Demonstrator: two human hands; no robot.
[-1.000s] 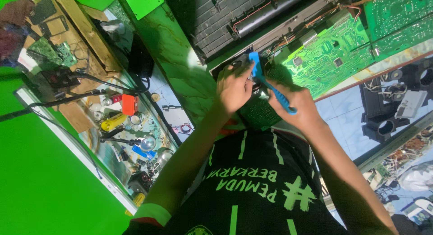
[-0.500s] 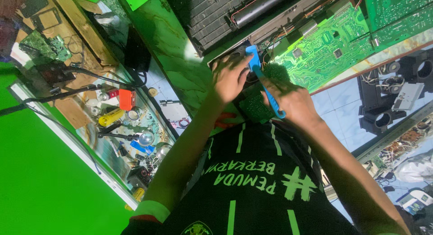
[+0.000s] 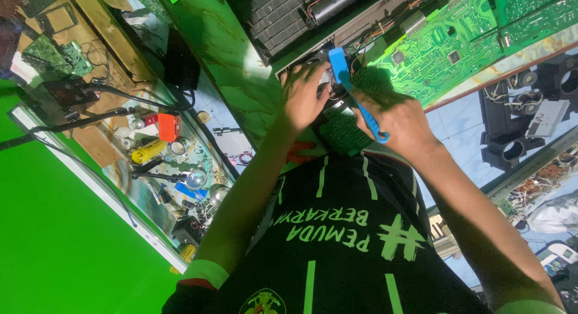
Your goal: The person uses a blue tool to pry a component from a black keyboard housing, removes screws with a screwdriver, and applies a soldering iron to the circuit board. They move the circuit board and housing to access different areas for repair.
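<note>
Right hand (image 3: pixel 400 118) grips blue tool (image 3: pixel 355 91) at upper centre; left hand (image 3: pixel 304 97) beside it presses, fingers curled, on small circuit board (image 3: pixel 343 133).

1. A black short-sleeved jersey covers the person's torso, marked with thin light-green vertical stripes.
2. Bold light-green block lettering and a large hash symbol run across the chest.
3. A small crest in yellow and green sits low on the jersey front.
4. Each sleeve ends in a light-green cuff; one shows a thin red band beside it.
5. Both forearms are bare; the left hand (image 3: pixel 304 97) and right hand (image 3: pixel 400 118) wear no gloves.
</note>
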